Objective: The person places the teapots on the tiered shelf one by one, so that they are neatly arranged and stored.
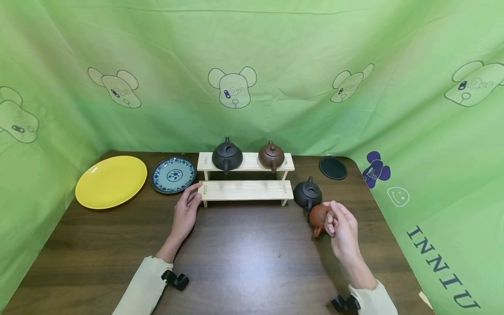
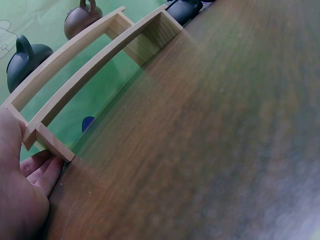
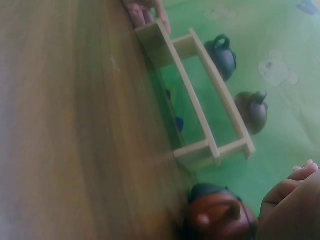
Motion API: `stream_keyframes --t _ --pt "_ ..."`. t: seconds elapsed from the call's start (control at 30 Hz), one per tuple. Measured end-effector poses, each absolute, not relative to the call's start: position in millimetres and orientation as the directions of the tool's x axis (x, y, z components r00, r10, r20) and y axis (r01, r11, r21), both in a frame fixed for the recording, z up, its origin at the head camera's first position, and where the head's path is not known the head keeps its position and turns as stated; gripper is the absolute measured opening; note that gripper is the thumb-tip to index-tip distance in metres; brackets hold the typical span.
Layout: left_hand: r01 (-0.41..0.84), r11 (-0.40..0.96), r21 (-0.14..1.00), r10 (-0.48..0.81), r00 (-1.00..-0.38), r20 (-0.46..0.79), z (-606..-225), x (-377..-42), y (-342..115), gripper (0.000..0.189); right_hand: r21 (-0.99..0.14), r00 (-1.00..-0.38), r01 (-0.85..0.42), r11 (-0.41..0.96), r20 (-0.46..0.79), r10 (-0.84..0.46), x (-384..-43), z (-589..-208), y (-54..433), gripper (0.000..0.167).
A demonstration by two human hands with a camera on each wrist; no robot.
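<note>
My left hand (image 1: 187,214) grips the left end of the lower tier of a two-tier wooden stand (image 1: 246,190); the left wrist view shows the fingers behind its end leg. A black teapot (image 1: 227,156) and a brown teapot (image 1: 271,155) stand on the upper tier. Right of the stand, another black teapot (image 1: 303,195) and a reddish-brown teapot (image 1: 316,215) sit close together on the table. My right hand (image 1: 341,225) is beside and over the reddish-brown teapot (image 3: 215,217), partly covering it. Its fingers are loosely bent, and nothing shows between them.
On the left lie a yellow plate (image 1: 112,183) and a blue patterned plate (image 1: 174,175). A dark round disc (image 1: 333,168) rests at the back right of the brown table (image 1: 244,258). Green printed cloth (image 1: 275,52) hangs around the back and sides.
</note>
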State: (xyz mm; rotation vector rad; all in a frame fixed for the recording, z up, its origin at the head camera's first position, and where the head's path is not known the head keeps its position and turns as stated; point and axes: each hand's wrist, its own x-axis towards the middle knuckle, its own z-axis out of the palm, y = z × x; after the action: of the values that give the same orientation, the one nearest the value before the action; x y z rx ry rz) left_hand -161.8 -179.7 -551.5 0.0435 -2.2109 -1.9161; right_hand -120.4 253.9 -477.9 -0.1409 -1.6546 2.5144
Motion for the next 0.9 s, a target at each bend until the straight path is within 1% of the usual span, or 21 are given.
stream_keyframes --t 0.1,0.27,0.47,0.53,0.57,0.77,0.8,0.9 --pt "0.104 0.163 0.981 -0.157 -0.979 0.13 -543 -158 -177 0.039 -0.917 -0.988 -0.058 -0.394 -0.005 0.157 -117 -482 260 0.037" --pt "0.136 0.185 0.973 -0.181 -0.969 0.17 -548 -160 -177 0.037 -0.924 -0.988 -0.056 -0.377 -0.003 0.154 -110 -486 267 0.036" --pt "0.13 0.177 0.976 -0.177 -0.971 0.162 -547 -159 -176 0.038 -0.939 -0.989 -0.036 -0.343 -0.016 0.147 -102 -491 273 0.038" --pt "0.124 0.19 0.974 -0.174 -0.972 0.158 -549 -159 -178 0.038 -0.946 -0.989 -0.014 -0.325 -0.034 0.141 -99 -492 276 0.038" --pt "0.14 0.191 0.971 -0.166 -0.971 0.173 -555 -162 -181 0.038 -0.949 -0.989 0.001 -0.314 -0.046 0.138 -97 -492 277 0.038" --pt "0.18 0.167 0.969 -0.16 -0.965 0.206 -564 -165 -184 0.039 -0.965 -0.98 0.093 -0.244 -0.133 0.15 -89 -496 282 0.036" --pt "0.171 0.165 0.971 -0.166 -0.966 0.198 -560 -163 -182 0.04 -0.967 -0.977 0.108 -0.232 -0.146 0.155 -88 -497 283 0.035" --pt "0.163 0.159 0.974 -0.163 -0.968 0.188 -566 -167 -184 0.041 -0.966 -0.969 0.158 -0.207 -0.192 0.156 -85 -502 284 0.035"
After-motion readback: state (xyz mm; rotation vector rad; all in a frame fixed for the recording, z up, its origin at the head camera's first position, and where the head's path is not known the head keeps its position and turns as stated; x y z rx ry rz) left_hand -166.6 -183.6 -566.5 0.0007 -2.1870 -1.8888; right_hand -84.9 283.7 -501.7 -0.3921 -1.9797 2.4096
